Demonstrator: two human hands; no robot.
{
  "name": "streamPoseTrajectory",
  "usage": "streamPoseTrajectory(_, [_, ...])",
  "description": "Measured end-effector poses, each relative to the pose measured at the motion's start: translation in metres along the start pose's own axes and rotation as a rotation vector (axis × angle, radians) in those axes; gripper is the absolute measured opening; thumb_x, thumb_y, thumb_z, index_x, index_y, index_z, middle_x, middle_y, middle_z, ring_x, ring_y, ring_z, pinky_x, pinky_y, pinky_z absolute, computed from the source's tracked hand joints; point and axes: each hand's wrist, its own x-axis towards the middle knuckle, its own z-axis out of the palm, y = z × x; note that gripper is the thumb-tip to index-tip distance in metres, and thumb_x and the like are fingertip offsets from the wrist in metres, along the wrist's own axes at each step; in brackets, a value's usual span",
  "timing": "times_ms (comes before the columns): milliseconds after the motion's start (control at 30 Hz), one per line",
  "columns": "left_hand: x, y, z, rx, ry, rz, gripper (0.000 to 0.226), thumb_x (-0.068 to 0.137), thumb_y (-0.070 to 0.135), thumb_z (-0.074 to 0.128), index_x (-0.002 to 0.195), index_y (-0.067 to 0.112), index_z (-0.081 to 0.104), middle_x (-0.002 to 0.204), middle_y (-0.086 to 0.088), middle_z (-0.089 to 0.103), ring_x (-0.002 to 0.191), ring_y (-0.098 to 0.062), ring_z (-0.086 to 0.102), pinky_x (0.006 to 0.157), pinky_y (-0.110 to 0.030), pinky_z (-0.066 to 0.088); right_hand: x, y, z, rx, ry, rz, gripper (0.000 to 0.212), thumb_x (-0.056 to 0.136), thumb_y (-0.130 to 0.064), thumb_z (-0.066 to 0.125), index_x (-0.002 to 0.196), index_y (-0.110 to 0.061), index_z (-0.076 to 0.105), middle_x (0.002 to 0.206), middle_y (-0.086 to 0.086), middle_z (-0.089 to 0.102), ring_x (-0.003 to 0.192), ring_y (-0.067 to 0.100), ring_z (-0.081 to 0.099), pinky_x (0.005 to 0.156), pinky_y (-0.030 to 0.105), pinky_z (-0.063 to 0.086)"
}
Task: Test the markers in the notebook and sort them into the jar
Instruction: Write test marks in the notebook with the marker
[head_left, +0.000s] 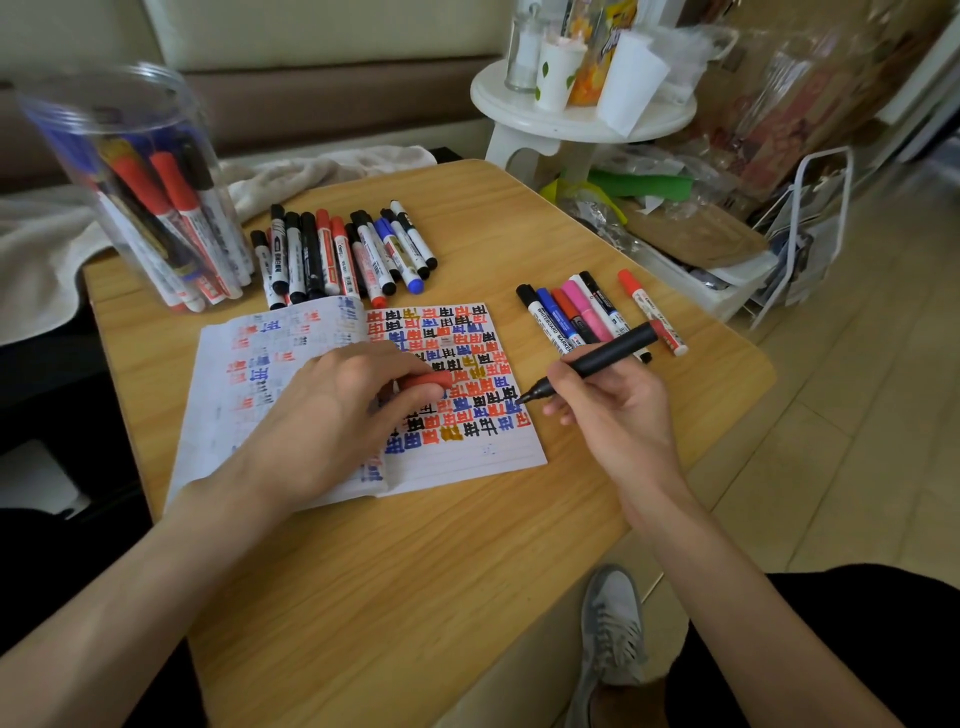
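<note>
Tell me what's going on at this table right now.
A person is testing markers. The right hand holds an uncapped black marker, tip at the edge of the open notebook, whose page is full of test marks. The left hand rests on the notebook, fingers around what looks like a red cap. A jar holds more markers; loose markers lie on the table.

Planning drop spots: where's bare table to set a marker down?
Bare: near strip of table in front of the notebook; back patch between the pile and the right markers. Crowded: around the jar and behind the notebook.
</note>
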Motion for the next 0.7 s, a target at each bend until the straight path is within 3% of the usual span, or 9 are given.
streamPoseTrajectory(100, [0.000, 0.002, -0.001, -0.059, 0.024, -0.004, 0.037, 0.094, 0.052, 0.054, 0.116, 0.030, 0.074, 0.097, 0.021, 0.069, 0.082, 0.008, 0.060, 0.069, -0.009, 0.045, 0.001, -0.002, 0.007, 0.006, -0.026, -0.010, 0.014, 0.094, -0.009, 0.074, 0.106, -0.004, 0.071, 0.084, 0.008, 0.078, 0.069, 0.014, 0.073, 0.064, 0.018, 0.055])
streamPoseTrajectory(233, [-0.002, 0.001, -0.003, -0.087, 0.035, -0.042, 0.037, 0.088, 0.058, 0.059, 0.113, 0.036, 0.075, 0.093, 0.021, 0.075, 0.074, -0.005, 0.066, 0.069, -0.030, 0.057, 0.001, -0.007, 0.021, 0.067, -0.070, -0.011, 0.013, 0.094, -0.010, 0.075, 0.106, -0.007, 0.072, 0.087, 0.008, 0.078, 0.074, 0.018, 0.074, 0.068, 0.021, 0.055])
streamPoseTrajectory(333, [-0.004, 0.000, -0.007, -0.118, 0.051, -0.054, 0.034, 0.088, 0.056, 0.061, 0.112, 0.035, 0.073, 0.096, 0.018, 0.076, 0.079, -0.003, 0.070, 0.074, -0.034, 0.059, 0.000, -0.010, 0.033, 0.111, -0.107, -0.012, 0.013, 0.093, -0.013, 0.076, 0.105, -0.009, 0.072, 0.090, 0.008, 0.079, 0.077, 0.019, 0.075, 0.070, 0.023, 0.056])
streamPoseTrajectory(533, [-0.009, -0.002, -0.014, -0.127, 0.086, -0.099, 0.036, 0.088, 0.057, 0.059, 0.113, 0.035, 0.072, 0.091, 0.017, 0.074, 0.077, -0.002, 0.069, 0.072, -0.029, 0.057, -0.004, -0.018, 0.056, 0.225, -0.170, 0.025, 0.014, 0.092, -0.016, 0.077, 0.105, -0.010, 0.073, 0.092, 0.008, 0.079, 0.077, 0.022, 0.075, 0.067, 0.026, 0.057])
streamPoseTrajectory(700, [-0.011, -0.002, -0.019, -0.143, 0.118, -0.107, 0.033, 0.090, 0.049, 0.062, 0.114, 0.028, 0.073, 0.091, 0.018, 0.072, 0.083, 0.004, 0.066, 0.072, -0.007, 0.046, -0.005, -0.016, 0.067, 0.177, -0.263, 0.005, 0.022, 0.090, -0.021, 0.079, 0.107, -0.007, 0.074, 0.097, 0.009, 0.080, 0.082, 0.027, 0.077, 0.071, 0.029, 0.057])
